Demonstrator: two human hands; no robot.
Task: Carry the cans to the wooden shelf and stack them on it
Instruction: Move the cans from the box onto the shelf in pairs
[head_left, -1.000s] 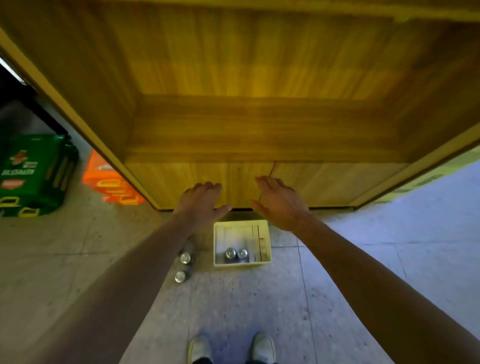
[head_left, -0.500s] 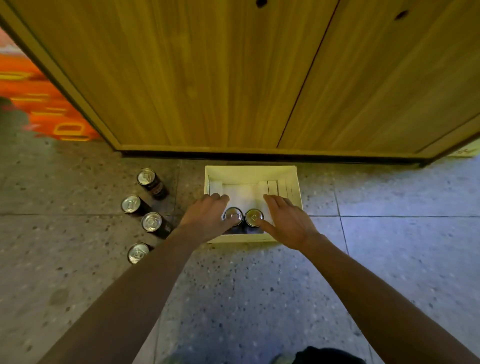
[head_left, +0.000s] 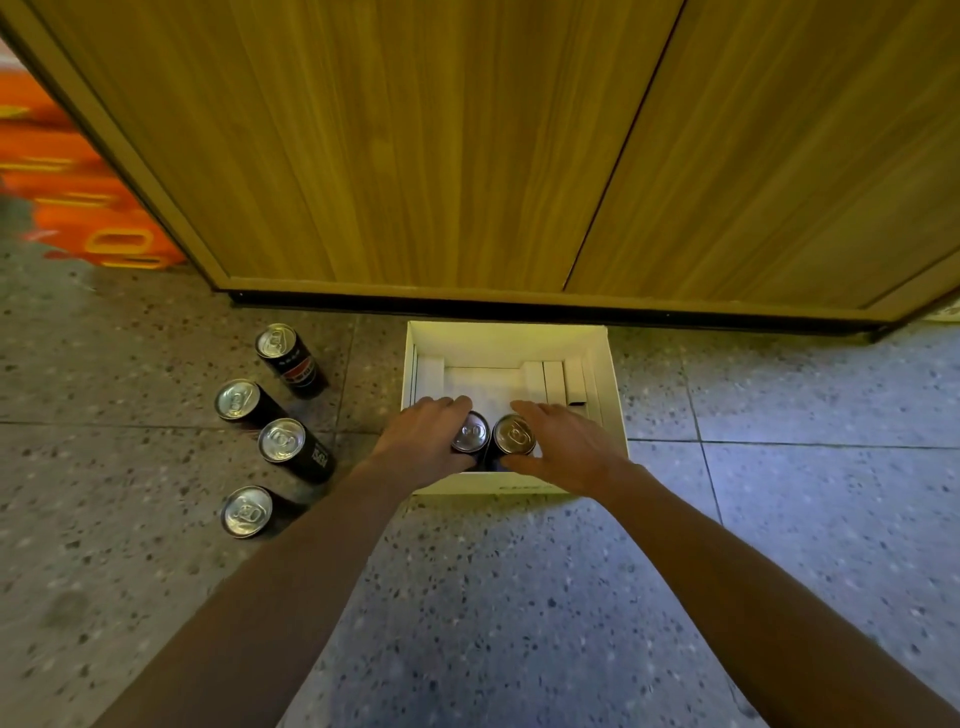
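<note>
Two black cans with silver tops stand side by side at the near edge of a white cardboard box (head_left: 509, 333) on the floor. My left hand (head_left: 421, 436) curls around the side of the left can (head_left: 471, 431). My right hand (head_left: 566, 447) cups the right can (head_left: 514, 434), fingers behind it and thumb in front. Both cans still sit in the box. Several more black cans (head_left: 281, 439) stand upright on the floor left of the box. The wooden unit's closed lower doors (head_left: 415, 156) rise just behind the box; its open shelf is out of view.
An orange crate (head_left: 78, 197) lies at the far left beside the wooden unit. White folded inserts lean inside the box at its right side (head_left: 553, 379). Speckled tile floor (head_left: 519, 597) spreads in front of and to the right of the box.
The view dropped from the open shelf to the floor. Both hands came down into the white box and closed around the two cans.
</note>
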